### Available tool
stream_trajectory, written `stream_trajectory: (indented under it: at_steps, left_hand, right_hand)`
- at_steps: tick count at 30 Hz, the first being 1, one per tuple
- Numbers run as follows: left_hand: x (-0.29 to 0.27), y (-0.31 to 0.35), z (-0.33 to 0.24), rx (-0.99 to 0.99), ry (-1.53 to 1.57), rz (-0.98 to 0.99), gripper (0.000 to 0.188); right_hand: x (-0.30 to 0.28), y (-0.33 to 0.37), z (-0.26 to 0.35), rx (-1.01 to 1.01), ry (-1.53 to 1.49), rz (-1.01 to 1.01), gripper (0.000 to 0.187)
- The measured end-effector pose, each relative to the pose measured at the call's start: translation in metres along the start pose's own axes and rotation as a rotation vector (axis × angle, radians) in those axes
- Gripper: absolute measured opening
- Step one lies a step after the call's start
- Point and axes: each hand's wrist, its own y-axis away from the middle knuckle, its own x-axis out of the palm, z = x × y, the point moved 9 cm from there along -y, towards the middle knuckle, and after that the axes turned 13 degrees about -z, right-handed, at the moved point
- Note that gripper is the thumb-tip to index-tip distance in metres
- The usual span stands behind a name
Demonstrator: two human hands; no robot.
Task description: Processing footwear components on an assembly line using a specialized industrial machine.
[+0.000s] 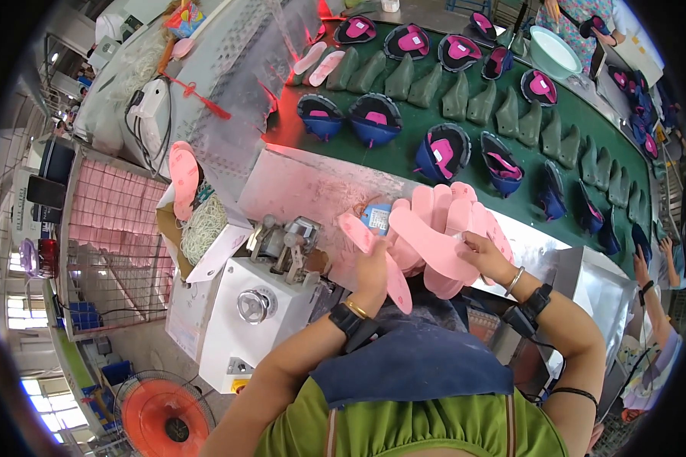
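Observation:
My left hand (371,273) is closed around the middle of a pink insole (399,288), whose ends stick out past the fingers. My right hand (488,260) pinches the edge of another pink insole (427,242), which slants across a pile of pink insoles (460,213). This pile lies on a metal worktop (305,179) in front of me. A blue-and-white label (376,218) sits between the held insole and the pile. To the left of my left hand stands a white machine (244,312) with a round knob (253,305) and metal rollers on top.
Beyond the worktop runs a green conveyor (404,156) carrying blue shoe uppers (376,119) and dark green shoe lasts (399,78). A carton with string (203,228) and insoles stands left of the machine. An orange fan (164,415) is at lower left. Other people work along the right side.

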Motion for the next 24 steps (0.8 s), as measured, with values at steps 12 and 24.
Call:
stream_trajectory:
  at_steps: [12, 24]
  left_hand:
    - [-0.046, 0.043, -0.211, 0.186, 0.179, 0.169, 0.036]
    - [-0.216, 0.094, -0.27, 0.363, 0.466, -0.331, 0.041]
  right_hand:
    - [0.161, -0.109, 0.027, -0.521, 0.08, 0.072, 0.039]
    - [0.161, -0.117, 0.039, -0.474, 0.178, 0.199, 0.04]
